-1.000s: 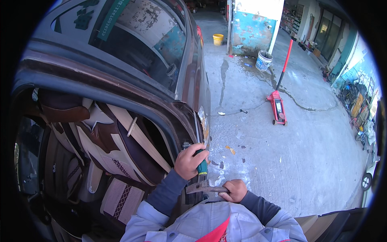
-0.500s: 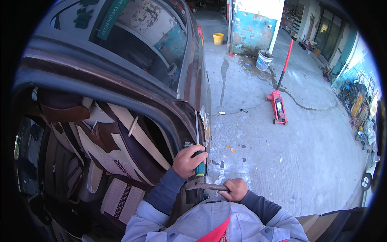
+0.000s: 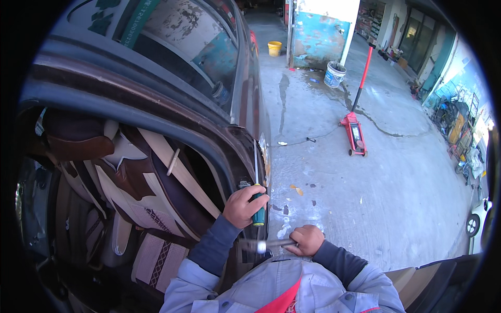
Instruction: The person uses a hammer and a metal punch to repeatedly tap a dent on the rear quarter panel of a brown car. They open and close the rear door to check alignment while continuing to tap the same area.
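My left hand [image 3: 243, 207] is closed round the green handle of a long screwdriver [image 3: 258, 213]. Its metal shank runs away from me along the rear edge of the car's door opening, its tip against the torn body panel [image 3: 245, 136]. In my right hand [image 3: 307, 240] is the handle of a hammer [image 3: 282, 242], held crosswise in front of my chest. The hammer's head is smeared by motion, a short way behind the butt of the screwdriver and apart from it. Beside my left hand, a metal door latch part [image 3: 243, 184] sits on the door frame.
Brown and cream car seats [image 3: 156, 261] lie inside the opening on the left. On the concrete floor to the right stands a red floor jack [image 3: 355, 135] with a raised handle. Farther off are a white bucket [image 3: 334, 75], a yellow bucket [image 3: 274, 49] and piled scrap [image 3: 459, 125].
The hammer's head has drawn back toward me from the screwdriver's butt. My left hand keeps its hold on the screwdriver. The whole view has shifted slightly.
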### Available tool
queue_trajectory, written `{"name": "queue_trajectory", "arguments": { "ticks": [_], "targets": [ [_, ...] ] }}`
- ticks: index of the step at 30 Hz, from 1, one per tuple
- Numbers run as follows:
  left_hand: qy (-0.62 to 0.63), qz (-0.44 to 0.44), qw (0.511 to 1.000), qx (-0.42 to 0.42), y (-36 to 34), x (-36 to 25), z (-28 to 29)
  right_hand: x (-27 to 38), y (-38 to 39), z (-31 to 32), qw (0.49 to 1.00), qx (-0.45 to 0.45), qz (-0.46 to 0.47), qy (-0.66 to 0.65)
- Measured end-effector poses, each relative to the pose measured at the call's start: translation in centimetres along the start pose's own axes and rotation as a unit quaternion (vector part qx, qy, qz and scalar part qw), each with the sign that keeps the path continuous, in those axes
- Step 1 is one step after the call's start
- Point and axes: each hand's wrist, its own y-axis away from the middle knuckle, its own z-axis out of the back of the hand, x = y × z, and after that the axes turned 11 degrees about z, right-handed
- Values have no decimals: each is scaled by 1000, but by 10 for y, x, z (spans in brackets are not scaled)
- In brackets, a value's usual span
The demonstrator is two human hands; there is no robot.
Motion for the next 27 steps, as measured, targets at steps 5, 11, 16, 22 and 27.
{"name": "queue_trajectory", "arguments": {
  "ticks": [5, 11, 16, 22, 27],
  "targets": [
    [5, 34, 999, -5, 0, -1, -2, 6, 1, -2, 999, -4, -24, -20],
    [-5, 35, 999, -12, 0, -5, -5, 9, 2, 6, 999, -8, 12, -30],
    [-9, 37, 999, -11, 0, -8, -5, 8, 3, 4, 999, -24, -15, -20],
    [-12, 33, 999, -8, -1, -6, -4, 5, 5, 0, 999, -21, -18, -30],
    [1, 36, 999, -1, 1, -3, -3, 4, 6, -3, 998, -31, -39, -33]
  ]
}}
